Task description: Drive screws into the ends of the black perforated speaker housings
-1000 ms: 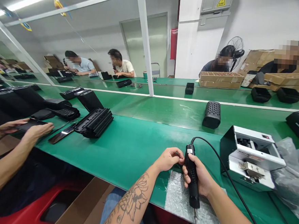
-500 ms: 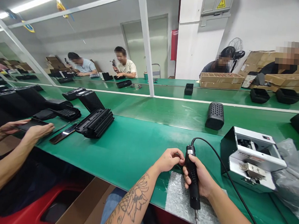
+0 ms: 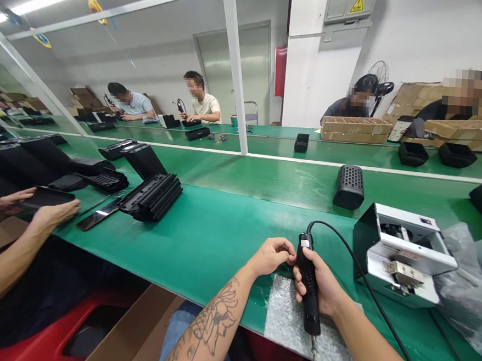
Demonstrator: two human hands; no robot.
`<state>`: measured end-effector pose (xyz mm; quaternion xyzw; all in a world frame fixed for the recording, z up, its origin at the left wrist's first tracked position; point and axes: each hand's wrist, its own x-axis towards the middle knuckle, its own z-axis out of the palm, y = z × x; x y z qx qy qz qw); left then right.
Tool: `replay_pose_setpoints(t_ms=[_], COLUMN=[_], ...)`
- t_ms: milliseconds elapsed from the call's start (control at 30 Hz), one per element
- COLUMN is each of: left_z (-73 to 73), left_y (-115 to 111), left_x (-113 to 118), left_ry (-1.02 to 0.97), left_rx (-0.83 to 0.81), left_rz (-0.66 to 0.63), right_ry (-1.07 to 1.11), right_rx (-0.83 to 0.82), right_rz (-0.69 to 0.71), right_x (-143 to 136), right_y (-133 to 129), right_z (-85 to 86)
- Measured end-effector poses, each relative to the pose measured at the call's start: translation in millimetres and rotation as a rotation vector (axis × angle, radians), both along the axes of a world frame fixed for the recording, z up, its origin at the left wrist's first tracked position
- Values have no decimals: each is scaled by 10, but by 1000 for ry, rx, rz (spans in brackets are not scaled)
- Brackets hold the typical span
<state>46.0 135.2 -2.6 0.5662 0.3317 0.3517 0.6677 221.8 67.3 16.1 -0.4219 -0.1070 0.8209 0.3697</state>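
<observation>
My right hand [image 3: 320, 279] is wrapped round a black electric screwdriver [image 3: 308, 292], its bit slanting down towards me over the bench edge. A cable leaves the tool's upper end and loops off to the right. Close beside the tool's upper body is my left hand [image 3: 274, 256], its fingers curled and pinched together; whatever they hold, if anything, is hidden. Beneath the screwdriver lies a sheet of bubble wrap [image 3: 283, 310] on the green bench top [image 3: 212, 239]. To the right stands a white and black screw feeder [image 3: 404, 258].
A perforated black housing [image 3: 349, 187] stands on the belt ahead. Stacked black plastic parts [image 3: 151, 196] and a phone [image 3: 98, 214] lie left, near a co-worker's hands [image 3: 52, 214] holding a black part. Clear plastic bags [image 3: 468, 295] sit far right. Several people work across the line.
My hands and the screwdriver keep nearly the same pose. The view has shifted slightly. On the left, the co-worker's hands have moved a little left with the black part.
</observation>
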Motion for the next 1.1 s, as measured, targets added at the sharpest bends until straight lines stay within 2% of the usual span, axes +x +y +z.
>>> replay_pose_setpoints(t_ms=[1100], left_z=[3], left_y=[11], left_x=[-2], left_ry=[-27], left_rx=[-3], left_rz=[-10], right_ry=[-29], right_rx=[26], right_rz=[-16], right_x=[-15], right_y=[-28], right_z=[56])
